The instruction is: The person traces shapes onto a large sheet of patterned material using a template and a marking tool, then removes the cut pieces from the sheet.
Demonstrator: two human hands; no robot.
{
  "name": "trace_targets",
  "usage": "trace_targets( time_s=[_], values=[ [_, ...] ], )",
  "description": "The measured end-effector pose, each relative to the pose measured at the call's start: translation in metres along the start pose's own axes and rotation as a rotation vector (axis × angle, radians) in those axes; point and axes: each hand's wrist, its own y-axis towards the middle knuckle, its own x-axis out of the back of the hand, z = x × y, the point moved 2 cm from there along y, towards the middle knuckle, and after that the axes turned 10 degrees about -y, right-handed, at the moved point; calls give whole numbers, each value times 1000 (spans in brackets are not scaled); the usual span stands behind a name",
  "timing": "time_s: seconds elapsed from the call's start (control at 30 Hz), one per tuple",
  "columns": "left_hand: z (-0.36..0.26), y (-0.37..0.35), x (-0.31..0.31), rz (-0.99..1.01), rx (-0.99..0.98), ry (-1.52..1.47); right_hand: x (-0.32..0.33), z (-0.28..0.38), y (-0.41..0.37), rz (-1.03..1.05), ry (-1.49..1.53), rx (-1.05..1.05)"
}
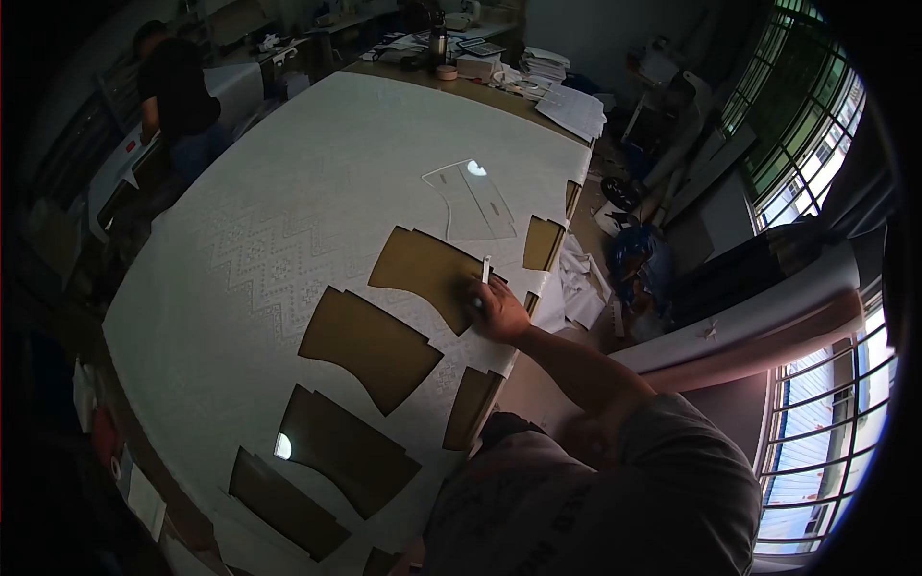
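My right hand [499, 309] is closed on a slim, pale, flat-ended tool [487, 268] that points upward; I cannot make out its exact kind. The hand rests at the right end of a brown curved shape [423, 267], on a large table covered with white patterned fabric [230, 230]. More brown shapes with similar curved edges [365, 344] lie in a row towards the lower left. They look like cut-outs baring a brown surface, though it is dim. Beyond my hand is a thin pattern outline [475, 204]. My left hand is not in view.
Papers [571, 108] and a dark flask [438, 44] stand at the table's far end. Another person [181, 101] leans over a surface at the far left. Fabric rolls [749, 326] lie by barred windows on the right, near bags and scraps on the floor.
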Motion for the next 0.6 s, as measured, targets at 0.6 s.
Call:
trace_targets(
  time_s=[0.6],
  values=[
    [80, -124, 1, -52, -27, -253, -4, -4, 0, 73, 45, -23]
  ],
)
